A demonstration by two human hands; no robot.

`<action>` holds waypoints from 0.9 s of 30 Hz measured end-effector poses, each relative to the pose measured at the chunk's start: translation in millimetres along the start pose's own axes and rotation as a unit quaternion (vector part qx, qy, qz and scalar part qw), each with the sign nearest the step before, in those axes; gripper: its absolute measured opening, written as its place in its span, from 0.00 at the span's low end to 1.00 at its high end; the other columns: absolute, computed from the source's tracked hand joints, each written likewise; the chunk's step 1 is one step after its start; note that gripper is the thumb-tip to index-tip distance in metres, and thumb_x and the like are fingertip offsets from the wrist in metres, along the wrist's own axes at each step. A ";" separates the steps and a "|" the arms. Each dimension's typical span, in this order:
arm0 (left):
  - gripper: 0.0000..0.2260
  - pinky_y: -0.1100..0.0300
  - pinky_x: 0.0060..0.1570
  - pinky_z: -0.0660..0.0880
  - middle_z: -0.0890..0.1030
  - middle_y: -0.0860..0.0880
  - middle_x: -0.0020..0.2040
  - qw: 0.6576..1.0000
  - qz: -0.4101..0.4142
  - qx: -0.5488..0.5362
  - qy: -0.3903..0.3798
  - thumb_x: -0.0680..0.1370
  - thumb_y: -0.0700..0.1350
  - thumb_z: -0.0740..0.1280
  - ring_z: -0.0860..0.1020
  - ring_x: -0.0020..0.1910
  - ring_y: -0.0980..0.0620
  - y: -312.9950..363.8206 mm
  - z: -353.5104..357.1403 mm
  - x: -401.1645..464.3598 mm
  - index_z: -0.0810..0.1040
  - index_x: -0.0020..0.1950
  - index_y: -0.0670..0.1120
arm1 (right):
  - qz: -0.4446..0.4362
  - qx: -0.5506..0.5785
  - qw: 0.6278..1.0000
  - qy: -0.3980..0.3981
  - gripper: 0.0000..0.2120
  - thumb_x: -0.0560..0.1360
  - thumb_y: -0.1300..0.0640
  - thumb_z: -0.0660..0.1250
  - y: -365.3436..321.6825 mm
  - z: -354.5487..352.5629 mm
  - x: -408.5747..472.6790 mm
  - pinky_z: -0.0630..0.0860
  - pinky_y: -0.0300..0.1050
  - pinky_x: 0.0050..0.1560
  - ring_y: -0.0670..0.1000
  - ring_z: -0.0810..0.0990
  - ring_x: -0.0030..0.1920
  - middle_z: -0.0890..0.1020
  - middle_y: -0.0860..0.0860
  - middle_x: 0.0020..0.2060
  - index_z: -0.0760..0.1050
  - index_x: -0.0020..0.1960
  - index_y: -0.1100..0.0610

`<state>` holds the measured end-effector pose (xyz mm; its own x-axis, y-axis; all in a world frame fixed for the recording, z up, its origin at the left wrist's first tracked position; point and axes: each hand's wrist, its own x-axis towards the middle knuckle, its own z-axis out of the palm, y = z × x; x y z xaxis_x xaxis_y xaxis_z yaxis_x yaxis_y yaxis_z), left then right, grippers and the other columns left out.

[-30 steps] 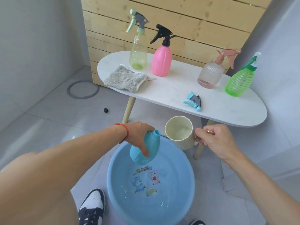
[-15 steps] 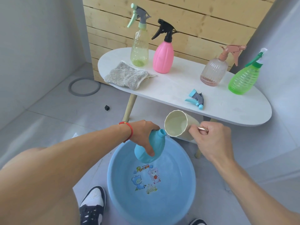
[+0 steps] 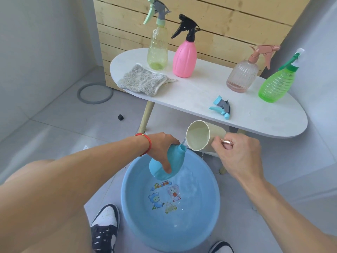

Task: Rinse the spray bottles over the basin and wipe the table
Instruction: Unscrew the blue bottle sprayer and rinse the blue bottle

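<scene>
Basin [image 3: 209,212], pale blue with cartoon stickers on its floor, sits on the floor at the lower centre of the frame between our two shoes, with a little water in it. Just above its far rim our left hand [image 3: 162,148] grips a capless blue bottle [image 3: 164,166], fingers curled round its body, neck tilted up to the right. Our right hand [image 3: 237,154] holds the handle of a cream cup [image 3: 202,135], tipped so its mouth meets the bottle's neck; water runs from it. Beyond, across the middle of the frame, the white tabletop [image 3: 255,123] carries a loose blue spray head [image 3: 221,107] near its front edge and a grey cloth [image 3: 142,80] at the left. Farthest back stand four spray bottles: yellow-green [image 3: 157,52], pink [image 3: 184,59], clear ribbed [image 3: 241,75] and green [image 3: 276,84].
</scene>
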<state>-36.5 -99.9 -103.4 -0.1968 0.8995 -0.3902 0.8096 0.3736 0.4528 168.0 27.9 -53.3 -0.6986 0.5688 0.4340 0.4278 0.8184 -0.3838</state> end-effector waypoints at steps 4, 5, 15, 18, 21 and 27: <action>0.31 0.61 0.43 0.76 0.77 0.58 0.49 1.000 -0.002 0.004 -0.001 0.65 0.57 0.83 0.78 0.47 0.53 -2.1 0.1 0.8 0.76 0.65 0.54 | -0.016 -0.006 1.000 0.018 0.26 0.73 0.56 0.68 2.0 -1.2 0.4 0.55 0.41 0.27 0.53 0.55 0.28 0.53 0.49 0.21 0.50 0.30 0.50; 0.32 0.60 0.44 0.77 0.77 0.57 0.49 1.000 -0.002 0.005 -0.002 0.65 0.57 0.83 0.78 0.48 0.52 -2.1 0.3 1.0 0.76 0.65 0.54 | -0.021 -0.008 0.999 0.023 0.25 0.73 0.54 0.67 2.3 -1.5 0.4 0.55 0.41 0.27 0.53 0.56 0.28 0.53 0.49 0.20 0.50 0.30 0.50; 0.34 0.57 0.48 0.79 0.78 0.55 0.53 1.000 -0.016 0.022 -0.001 0.64 0.58 0.83 0.78 0.50 0.50 -0.1 2.4 1.3 0.76 0.67 0.53 | -0.076 -0.046 0.993 0.072 0.23 0.73 0.53 0.63 6.7 1.3 0.8 0.55 0.43 0.32 0.56 0.61 0.29 0.54 0.44 0.22 0.50 0.30 0.49; 0.33 0.55 0.48 0.81 0.80 0.54 0.53 0.999 -0.019 0.027 -0.001 0.64 0.58 0.83 0.79 0.50 0.50 1.0 2.1 0.6 0.77 0.65 0.52 | -0.092 -0.048 0.991 0.088 0.20 0.74 0.52 0.62 8.0 3.3 0.1 0.59 0.43 0.32 0.56 0.63 0.29 0.56 0.44 0.23 0.54 0.29 0.50; 0.32 0.55 0.48 0.81 0.80 0.53 0.53 0.999 -0.021 0.032 -0.004 0.64 0.57 0.83 0.80 0.50 0.50 2.4 1.8 0.0 0.77 0.64 0.52 | -0.099 -0.050 0.989 0.096 0.20 0.74 0.52 0.62 8.6 4.8 0.3 0.60 0.43 0.32 0.56 0.63 0.29 0.56 0.44 0.23 0.55 0.29 0.51; 0.32 0.54 0.49 0.82 0.81 0.52 0.54 0.999 -0.022 0.034 -0.007 0.64 0.56 0.83 0.80 0.50 0.49 2.5 2.6 -0.4 0.78 0.65 0.52 | -0.124 -0.057 0.983 0.123 0.19 0.74 0.55 0.62 7.8 4.4 0.9 0.59 0.43 0.33 0.55 0.62 0.30 0.56 0.43 0.26 0.56 0.30 0.51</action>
<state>-32.9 -100.0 -104.2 -0.2248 0.8793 -0.4198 0.8360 0.3954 0.3805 168.2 34.4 -59.5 -0.6350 0.3421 0.6927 0.3328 0.9303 -0.1544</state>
